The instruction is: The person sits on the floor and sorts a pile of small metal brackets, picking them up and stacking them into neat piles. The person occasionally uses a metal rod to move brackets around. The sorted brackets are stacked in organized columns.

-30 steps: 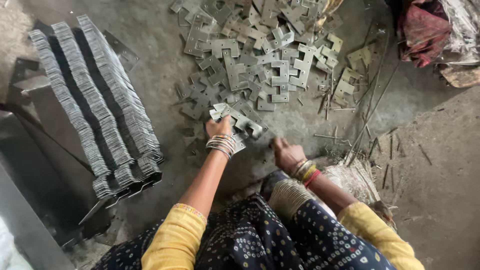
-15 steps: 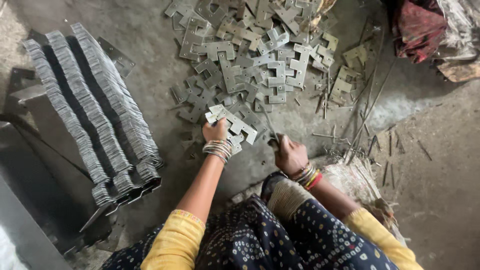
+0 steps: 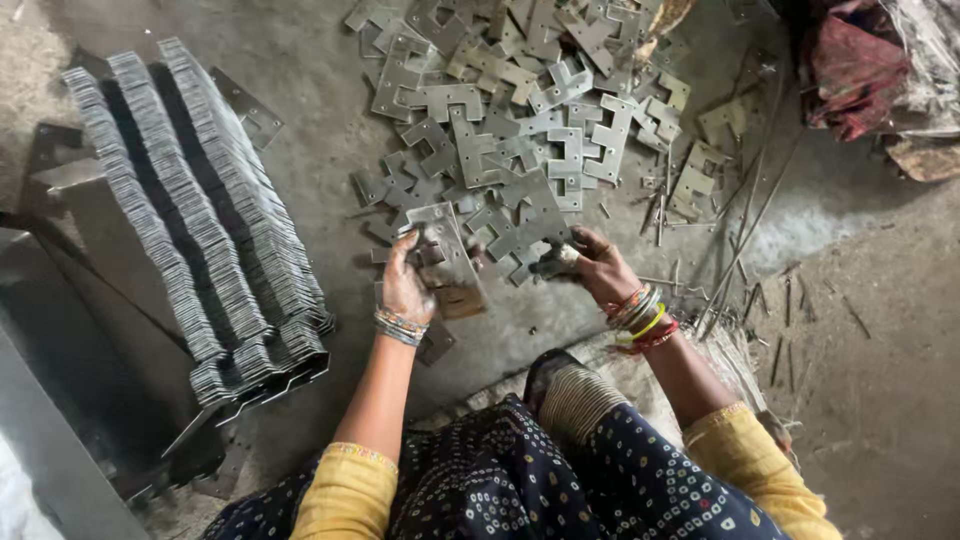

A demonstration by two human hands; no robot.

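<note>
Long packed rows of stacked plates (image 3: 190, 230) stand on edge on the concrete floor (image 3: 880, 330), left of a loose pile of flat metal plates (image 3: 520, 110), apparently sorted from unsorted. The left hand (image 3: 405, 285) clasps a small stack of plates (image 3: 445, 255), squared for adding; the right hand (image 3: 595, 265) pinches a single plate (image 3: 550, 262) at the pile's near edge.

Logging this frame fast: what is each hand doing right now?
Left hand: closed on a flat metal plate.
Right hand: closed on a smaller metal piece.
</note>
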